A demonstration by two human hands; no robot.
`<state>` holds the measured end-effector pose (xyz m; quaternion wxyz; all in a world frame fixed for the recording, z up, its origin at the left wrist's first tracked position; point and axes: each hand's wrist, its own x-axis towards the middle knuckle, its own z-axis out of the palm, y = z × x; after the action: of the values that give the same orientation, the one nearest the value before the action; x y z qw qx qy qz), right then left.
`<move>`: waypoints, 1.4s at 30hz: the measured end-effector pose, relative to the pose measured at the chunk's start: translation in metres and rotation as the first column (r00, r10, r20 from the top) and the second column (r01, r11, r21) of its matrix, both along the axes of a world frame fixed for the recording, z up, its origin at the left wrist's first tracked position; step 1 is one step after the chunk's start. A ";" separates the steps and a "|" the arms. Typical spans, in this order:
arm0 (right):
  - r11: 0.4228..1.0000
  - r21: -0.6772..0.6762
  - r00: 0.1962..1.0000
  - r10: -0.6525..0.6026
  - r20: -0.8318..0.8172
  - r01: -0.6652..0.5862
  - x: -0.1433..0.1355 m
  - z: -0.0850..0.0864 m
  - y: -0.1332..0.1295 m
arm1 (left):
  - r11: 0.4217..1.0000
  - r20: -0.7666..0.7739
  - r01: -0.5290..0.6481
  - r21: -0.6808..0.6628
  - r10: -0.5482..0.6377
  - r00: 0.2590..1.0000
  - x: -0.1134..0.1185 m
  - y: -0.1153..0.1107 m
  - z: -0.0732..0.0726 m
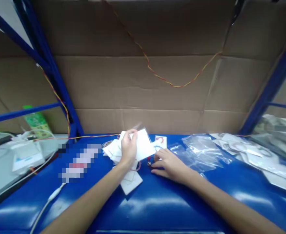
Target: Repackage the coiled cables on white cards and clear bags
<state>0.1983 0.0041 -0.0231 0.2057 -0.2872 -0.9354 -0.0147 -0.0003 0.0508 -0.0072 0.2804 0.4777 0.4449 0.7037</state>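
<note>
My left hand (pixel 129 148) is closed, pinching a white card (pixel 144 144) with a clear plastic sleeve edge showing above it. Beneath that hand lies a pile of white cards (pixel 130 185), and a pink cord loop (pixel 139 166) sticks out of it. To the right, my right hand (pixel 166 164) is low over the blue table, its fingers curled together at a small red cord with a shiny bead (pixel 149 161). Just behind it lies a small white card with a red ring (pixel 161 141).
Clear plastic bags (pixel 203 151) lie right of my right hand, and white bagged cards (pixel 252 152) spread along the right side. At the left are a blurred-out item (pixel 80 164), a white cable (pixel 51 196), a white box (pixel 27 156) and a green bottle (pixel 37 122). Cardboard (pixel 138 81) stands behind.
</note>
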 end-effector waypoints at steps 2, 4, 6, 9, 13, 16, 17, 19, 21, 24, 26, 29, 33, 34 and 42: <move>1.000 -0.018 1.000 0.023 -0.002 -0.023 -0.002 0.000 -0.001 | 0.999 0.021 0.028 -0.027 -0.027 0.999 0.001 0.000 -0.001; 0.998 -0.063 0.998 0.027 -0.057 -0.031 -0.003 0.001 -0.004 | 0.998 0.046 0.041 -0.049 -0.039 0.998 0.001 0.000 -0.002; 0.988 -0.141 0.985 0.031 -0.172 -0.056 -0.003 0.004 -0.007 | 0.998 0.058 0.047 -0.049 -0.044 0.997 0.000 0.001 -0.002; 0.951 -0.283 0.912 -0.006 -0.409 -0.121 -0.001 0.011 -0.010 | 0.998 0.069 0.043 -0.035 -0.041 0.997 -0.001 0.004 -0.003; 0.862 -0.468 0.708 -0.206 -0.675 -0.195 0.003 0.021 -0.005 | 0.995 0.020 0.065 -0.072 -0.064 0.998 -0.001 0.002 -0.002; 0.766 -0.576 0.549 -0.362 -0.753 -0.286 0.005 0.023 0.001 | 0.975 0.001 0.195 -0.106 -0.196 0.981 0.003 -0.005 0.000; 0.746 -0.597 0.521 -0.398 -0.755 -0.294 0.006 0.023 0.002 | 0.964 0.002 0.240 -0.111 -0.241 0.970 0.005 -0.008 0.001; 0.747 -0.606 0.498 -0.430 -0.753 -0.273 0.006 0.023 0.005 | 0.943 -0.017 0.309 -0.122 -0.313 0.950 0.009 -0.013 0.002; 0.773 -0.584 0.519 -0.402 -0.754 -0.248 0.007 0.022 0.007 | 0.930 -0.055 0.345 -0.126 -0.353 0.934 0.012 -0.017 0.002; 0.796 -0.558 0.563 -0.357 -0.745 -0.234 0.009 0.021 0.010 | 0.930 -0.160 0.353 -0.107 -0.366 0.917 0.014 -0.020 0.002; 0.813 -0.540 0.554 -0.352 -0.755 -0.219 0.010 0.020 0.010 | 0.935 -0.207 0.342 -0.097 -0.355 0.911 0.014 -0.020 0.002; 0.822 -0.529 0.549 -0.348 -0.760 -0.211 0.012 0.020 0.011 | 0.944 -0.215 0.316 -0.094 -0.329 0.919 0.014 -0.022 0.001; 0.806 -0.562 0.552 -0.388 -0.738 -0.185 0.013 0.019 0.011 | 0.947 -0.225 0.308 -0.088 -0.320 0.921 0.016 -0.026 0.001; 0.802 -0.573 0.538 -0.411 -0.736 -0.170 0.013 0.018 0.011 | 0.944 -0.222 0.318 -0.091 -0.331 0.917 0.017 -0.027 0.001; 0.800 -0.584 0.488 -0.459 -0.742 -0.136 0.016 0.021 0.013 | 0.879 -0.315 0.437 -0.191 -0.477 0.821 0.018 -0.036 0.007</move>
<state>0.2139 0.0167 -0.0026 0.5427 -0.3947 -0.6301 0.3907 0.0181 0.0150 0.0001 0.3825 0.6725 0.3981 0.4929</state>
